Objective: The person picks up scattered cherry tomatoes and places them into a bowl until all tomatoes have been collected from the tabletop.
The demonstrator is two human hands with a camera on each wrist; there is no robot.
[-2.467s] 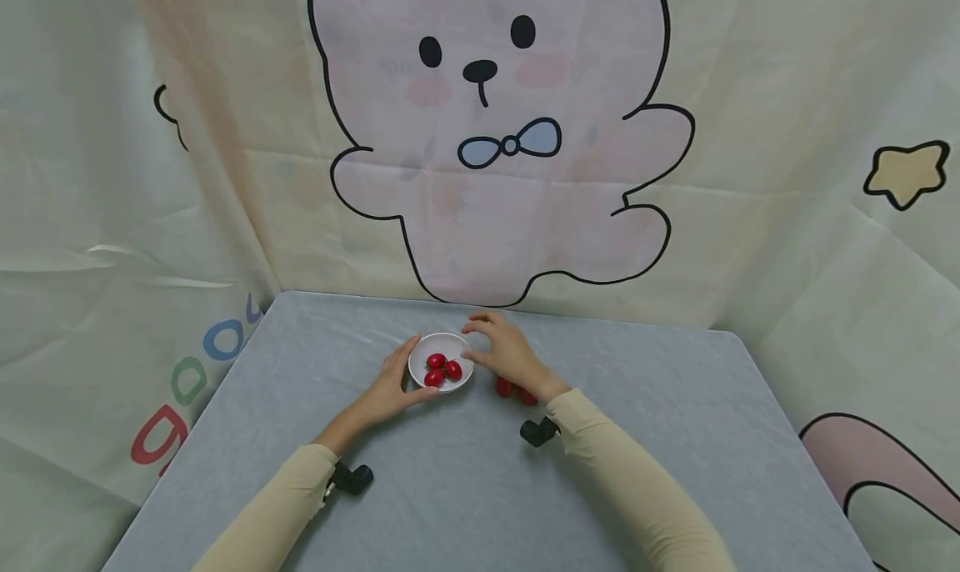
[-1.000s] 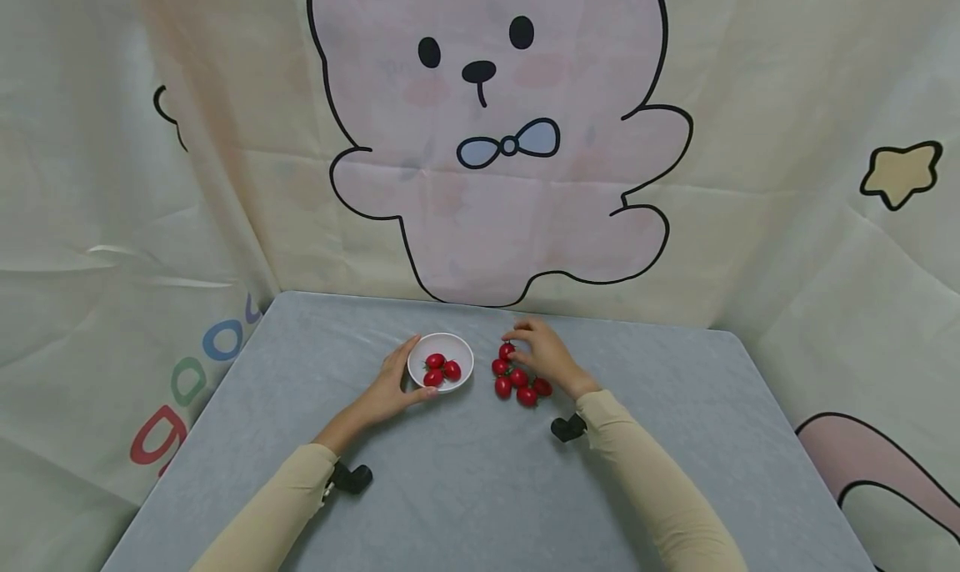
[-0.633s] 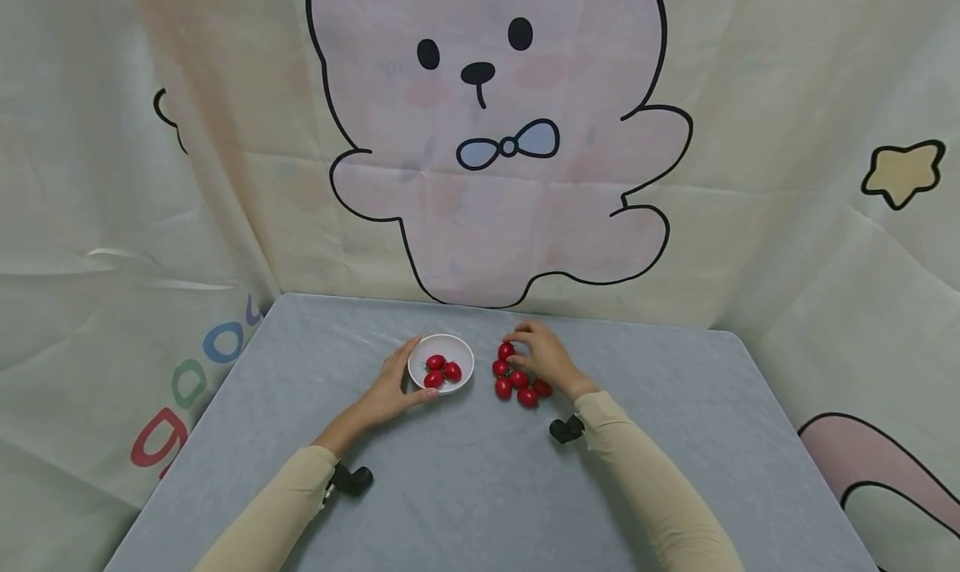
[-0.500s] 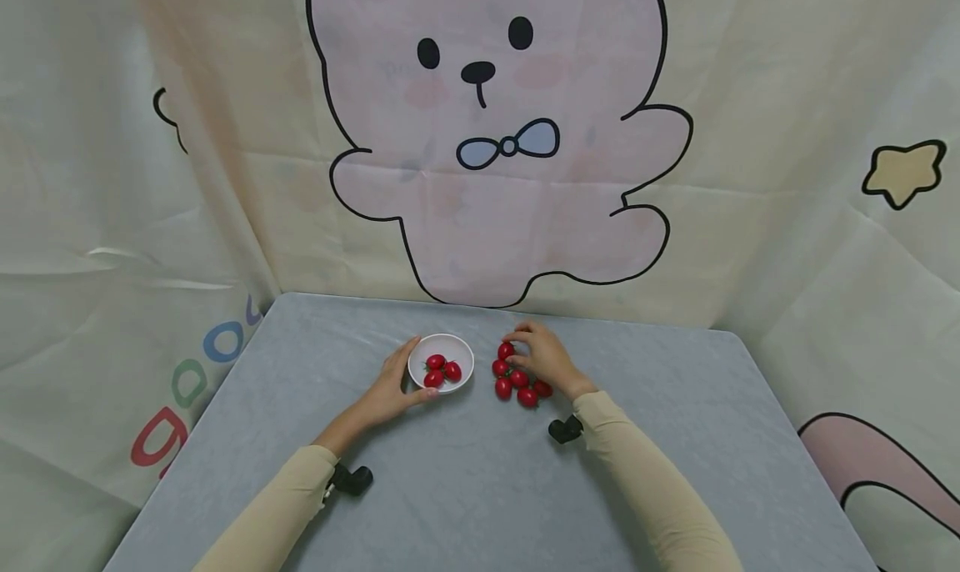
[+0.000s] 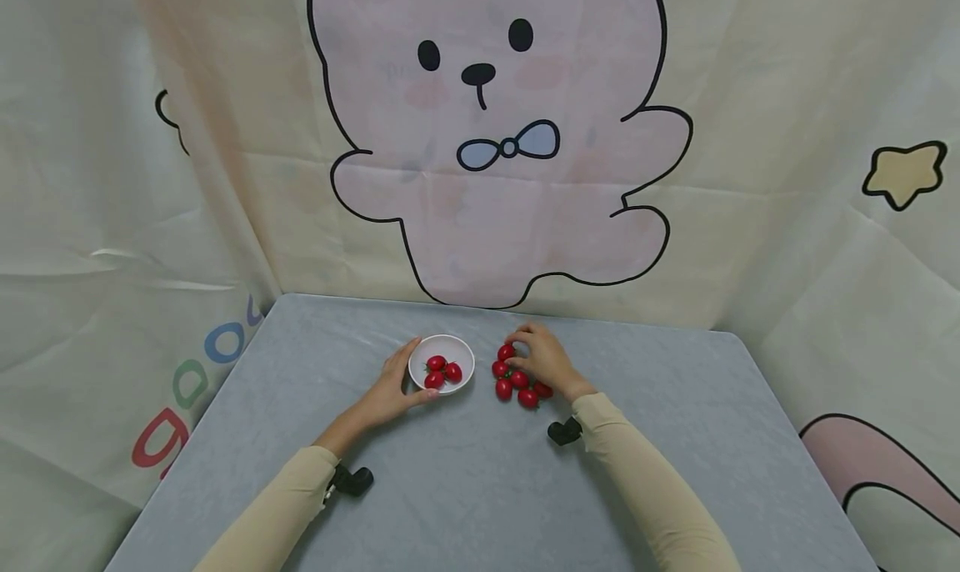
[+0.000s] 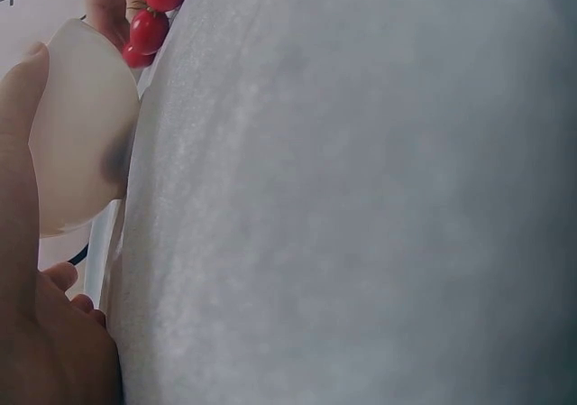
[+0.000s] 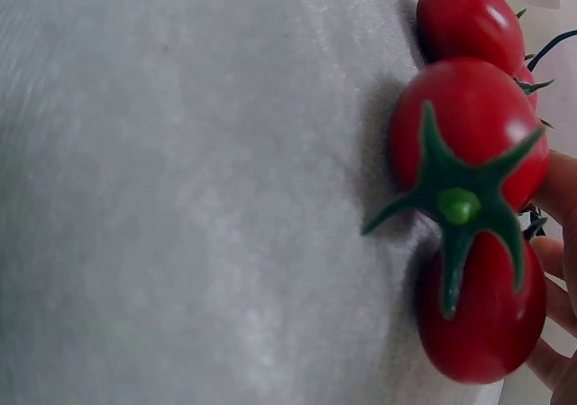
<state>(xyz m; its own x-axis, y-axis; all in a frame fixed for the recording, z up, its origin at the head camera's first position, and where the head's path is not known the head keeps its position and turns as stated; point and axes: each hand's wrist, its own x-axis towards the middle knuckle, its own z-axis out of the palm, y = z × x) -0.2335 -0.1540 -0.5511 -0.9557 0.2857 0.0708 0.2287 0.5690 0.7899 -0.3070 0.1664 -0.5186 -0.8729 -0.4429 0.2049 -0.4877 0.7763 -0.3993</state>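
My left hand [image 5: 386, 395] holds a small white bowl [image 5: 457, 351] on the table, thumb at the near rim and fingers along the left side. Three red cherry tomatoes [image 5: 434, 379] lie in it. Right of the bowl, several more cherry tomatoes [image 5: 519, 379] sit in a loose cluster. At its far end my right hand [image 5: 547, 359] pinches one cherry tomato [image 5: 506, 353] between thumb and fingers. The left wrist view shows the bowl's outer wall [image 6: 86, 134] close to the thumb. Up close in the right wrist view, a tomato with a green star-shaped stem [image 7: 458, 205] partly covers the fingers.
A grey-blue cloth [image 5: 450, 489] covers the table. Behind it hangs a curtain [image 5: 495, 222] with a printed bear, and more printed cloth closes off both sides. Black wrist cameras [image 5: 352, 480] sit under both sleeves.
Earlier my right hand was at the bowl's right rim; it has moved right to the tomato cluster. Over the last second it has barely shifted. The left hand and bowl stay in place.
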